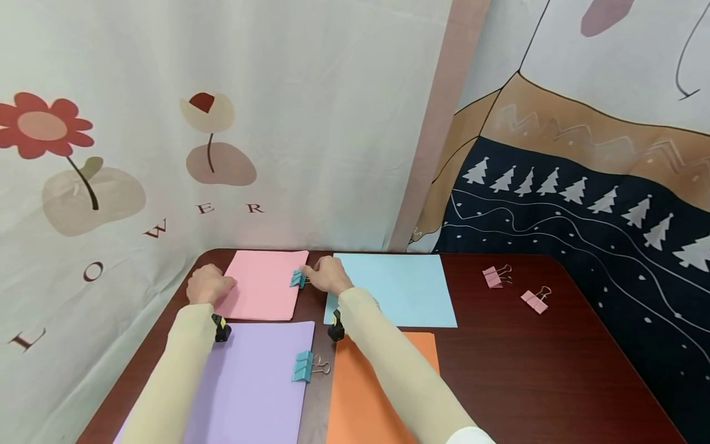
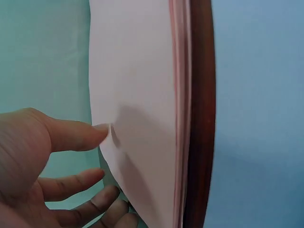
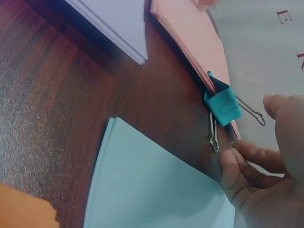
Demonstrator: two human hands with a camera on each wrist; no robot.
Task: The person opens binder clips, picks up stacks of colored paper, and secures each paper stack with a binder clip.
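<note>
A stack of pink paper [image 1: 263,285] lies at the back left of the table. At its left edge is my left hand [image 1: 209,283]; in the left wrist view the thumb [image 2: 78,135] presses a slightly bent sheet edge, with the other fingers at the rim below. A teal binder clip [image 3: 223,105] bites the stack's right edge, its wire handles spread apart. My right hand [image 1: 328,275] is just beside that clip. In the right wrist view, a gap separates its thumb and fingers, and the clip's handles stand free of them.
Light blue paper [image 1: 399,290] lies under the right hand. Nearer are orange paper [image 1: 424,357] and purple paper [image 1: 255,382] with another teal binder clip [image 1: 302,366] on its right edge. Two pink binder clips [image 1: 492,277] lie on the right. Curtains [image 1: 333,123] hang behind the table.
</note>
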